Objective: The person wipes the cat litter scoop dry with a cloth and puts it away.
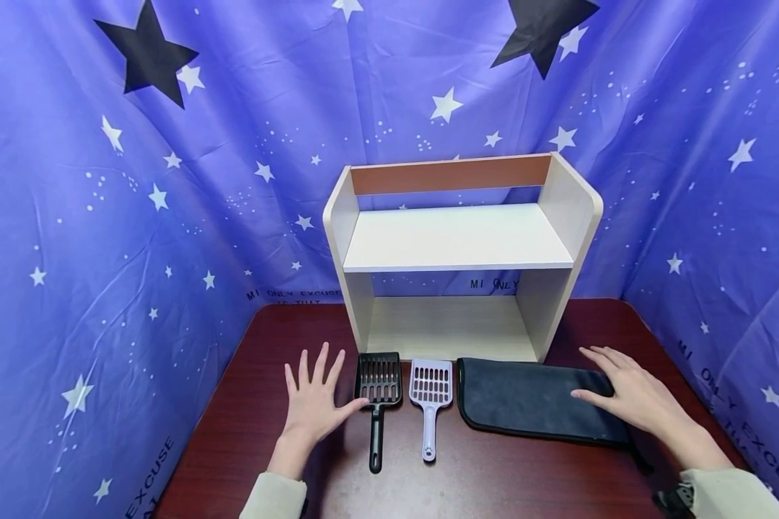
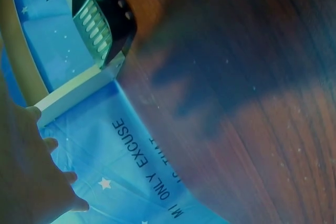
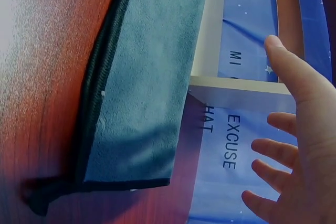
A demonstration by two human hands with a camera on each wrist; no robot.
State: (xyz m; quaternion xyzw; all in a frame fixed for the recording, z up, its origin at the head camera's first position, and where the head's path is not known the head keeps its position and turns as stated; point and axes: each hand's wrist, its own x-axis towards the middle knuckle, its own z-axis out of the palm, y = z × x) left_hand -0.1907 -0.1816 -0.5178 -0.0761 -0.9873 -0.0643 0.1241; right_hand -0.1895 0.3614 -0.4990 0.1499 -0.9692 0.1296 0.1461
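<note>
My left hand [image 1: 316, 404] is held with fingers spread, its thumb tip overlapping the edge of a black slotted litter scoop [image 1: 376, 424] in the head view. Beside that scoop lies a pale lavender litter scoop [image 1: 430, 414], with a paw print on its handle end. A dark grey folded cloth [image 1: 532, 396] with black edging lies to the right of both. Over the cloth's right end hovers my right hand [image 1: 632, 393], fingers extended and nothing in them. The right wrist view shows the cloth [image 3: 147, 87] with its suede-like face and a dark strap at one corner.
A cream two-tier shelf unit [image 1: 457, 238] stands at the back of the dark red table [image 1: 493, 476], directly behind the scoops and cloth. Blue curtain [image 1: 136, 303] with white stars surrounds the table on the left, back and right.
</note>
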